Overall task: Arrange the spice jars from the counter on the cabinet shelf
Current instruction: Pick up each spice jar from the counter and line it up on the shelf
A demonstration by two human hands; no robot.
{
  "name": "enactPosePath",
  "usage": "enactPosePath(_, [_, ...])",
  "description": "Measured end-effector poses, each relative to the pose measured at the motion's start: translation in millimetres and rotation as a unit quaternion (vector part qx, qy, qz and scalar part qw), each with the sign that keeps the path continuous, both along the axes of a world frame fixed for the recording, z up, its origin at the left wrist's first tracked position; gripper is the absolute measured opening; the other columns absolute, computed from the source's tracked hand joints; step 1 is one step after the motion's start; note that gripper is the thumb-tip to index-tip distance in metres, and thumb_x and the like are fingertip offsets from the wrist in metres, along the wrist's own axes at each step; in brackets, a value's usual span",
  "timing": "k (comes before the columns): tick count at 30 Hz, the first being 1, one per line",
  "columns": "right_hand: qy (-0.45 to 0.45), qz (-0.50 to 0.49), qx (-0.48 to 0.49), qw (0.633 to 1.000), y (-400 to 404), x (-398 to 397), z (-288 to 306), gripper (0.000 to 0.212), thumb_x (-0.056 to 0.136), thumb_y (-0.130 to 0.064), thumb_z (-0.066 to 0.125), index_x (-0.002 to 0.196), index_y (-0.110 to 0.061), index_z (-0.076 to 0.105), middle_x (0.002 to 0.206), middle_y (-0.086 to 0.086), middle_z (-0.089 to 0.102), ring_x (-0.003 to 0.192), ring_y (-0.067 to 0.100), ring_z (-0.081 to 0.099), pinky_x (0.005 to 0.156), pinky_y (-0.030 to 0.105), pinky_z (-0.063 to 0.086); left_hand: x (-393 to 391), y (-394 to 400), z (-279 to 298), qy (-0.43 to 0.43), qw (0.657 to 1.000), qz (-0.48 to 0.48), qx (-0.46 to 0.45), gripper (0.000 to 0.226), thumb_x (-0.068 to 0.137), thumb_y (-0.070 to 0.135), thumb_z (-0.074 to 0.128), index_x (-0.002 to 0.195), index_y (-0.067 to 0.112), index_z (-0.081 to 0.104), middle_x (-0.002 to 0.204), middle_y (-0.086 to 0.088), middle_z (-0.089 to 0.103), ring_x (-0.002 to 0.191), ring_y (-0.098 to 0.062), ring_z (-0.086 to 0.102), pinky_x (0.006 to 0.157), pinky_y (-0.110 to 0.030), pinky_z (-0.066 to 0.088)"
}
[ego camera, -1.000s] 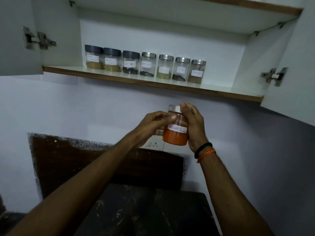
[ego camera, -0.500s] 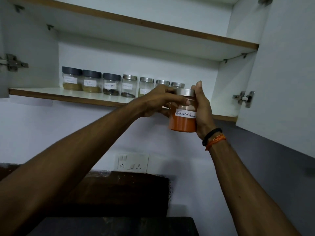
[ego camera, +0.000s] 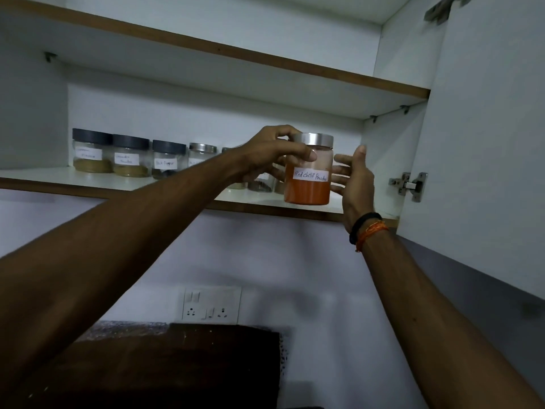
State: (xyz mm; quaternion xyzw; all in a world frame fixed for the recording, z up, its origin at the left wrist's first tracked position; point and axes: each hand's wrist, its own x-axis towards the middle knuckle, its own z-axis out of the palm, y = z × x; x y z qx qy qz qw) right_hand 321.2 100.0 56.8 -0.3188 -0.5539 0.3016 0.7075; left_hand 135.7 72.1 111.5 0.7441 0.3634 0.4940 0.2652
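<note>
A clear jar of red chilli powder (ego camera: 307, 184) with a silver lid and a white label stands at the front of the lower cabinet shelf (ego camera: 88, 181), right of the row. My left hand (ego camera: 274, 153) grips it around the lid and upper side, thumb across the front. My right hand (ego camera: 352, 180) is beside the jar's right side with fingers straight and spread, just apart from the glass. Several labelled spice jars (ego camera: 131, 159) stand in a row along the shelf; those nearest the red jar are partly hidden behind my left hand.
An open cabinet door (ego camera: 483, 143) with a metal hinge (ego camera: 408, 185) hangs at the right. An upper shelf (ego camera: 265, 60) sits above. On the wall below is a switch and socket plate (ego camera: 211, 305), over a dark backsplash (ego camera: 177, 358).
The red chilli jar rose from below the shelf edge up onto the shelf. My right hand let go of it and opened beside it; my left hand keeps its grip.
</note>
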Motion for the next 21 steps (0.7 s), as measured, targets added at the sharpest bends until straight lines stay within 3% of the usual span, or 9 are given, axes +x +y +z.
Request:
enactPosePath(5, [-0.155, -0.144, -0.021, 0.977, 53.5, 16.1, -15.6, 0.047, 0.103, -0.046, 0.039, 0.1, -0.012, 0.07, 0.094, 0.004, 0.072, 0.085, 0.017, 0.062, 0.082, 0.034, 0.051, -10.3, 31.4, 6.6, 0.017, 1.0, 0.021, -0.005, 0.047, 0.081, 0.016, 0.077, 0.124, 0.01, 0.057, 0.117, -0.011, 0.066, 0.105, -0.031, 0.068, 0.075, -0.039, 0.061])
enactPosePath(7, [-0.253, -0.197, -0.017, 0.947, 74.6, 23.1, -26.7, 0.042, 0.102, -0.042, 0.043, 0.093, -0.011, 0.07, 0.09, 0.007, 0.073, 0.081, 0.019, 0.063, 0.072, 0.028, 0.045, -12.2, 42.7, 7.4, 0.019, 0.999, 0.025, -0.004, 0.043, 0.082, 0.016, 0.076, 0.12, 0.013, 0.058, 0.116, -0.009, 0.067, 0.105, -0.03, 0.068, 0.072, -0.037, 0.06])
enactPosePath(11, [-0.402, -0.329, -0.003, 0.855, 101.8, 30.0, -42.0, 0.029, 0.097, -0.033, 0.049, 0.097, -0.015, 0.072, 0.085, 0.007, 0.072, 0.072, 0.023, 0.059, 0.07, 0.029, 0.047, -13.7, 69.6, 8.1, 0.032, 0.999, 0.031, -0.008, 0.039, 0.082, 0.016, 0.077, 0.117, 0.018, 0.06, 0.115, -0.009, 0.067, 0.104, -0.029, 0.068, 0.073, -0.037, 0.06])
enactPosePath(14, [-0.389, -0.397, 0.032, 0.831, 106.1, 27.2, -49.0, 0.03, 0.093, -0.029, 0.046, 0.086, -0.015, 0.071, 0.068, 0.002, 0.062, 0.06, 0.021, 0.052, 0.06, 0.026, 0.042, -12.4, 92.3, 7.7, 0.035, 0.999, 0.029, -0.015, 0.034, 0.082, 0.016, 0.077, 0.112, 0.021, 0.062, 0.114, -0.009, 0.068, 0.104, -0.03, 0.068, 0.073, -0.037, 0.059])
enactPosePath(21, [-0.308, -0.423, 0.094, 0.847, 105.8, 24.0, -56.2, 0.033, 0.084, -0.029, 0.042, 0.069, -0.014, 0.067, 0.055, -0.004, 0.05, 0.049, 0.016, 0.044, 0.052, 0.019, 0.023, 5.9, 141.5, -5.7, 0.041, 0.999, 0.003, -0.033, 0.044, 0.084, 0.015, 0.075, 0.125, 0.015, 0.06, 0.113, -0.005, 0.067, 0.101, -0.025, 0.068, 0.064, -0.029, 0.06])
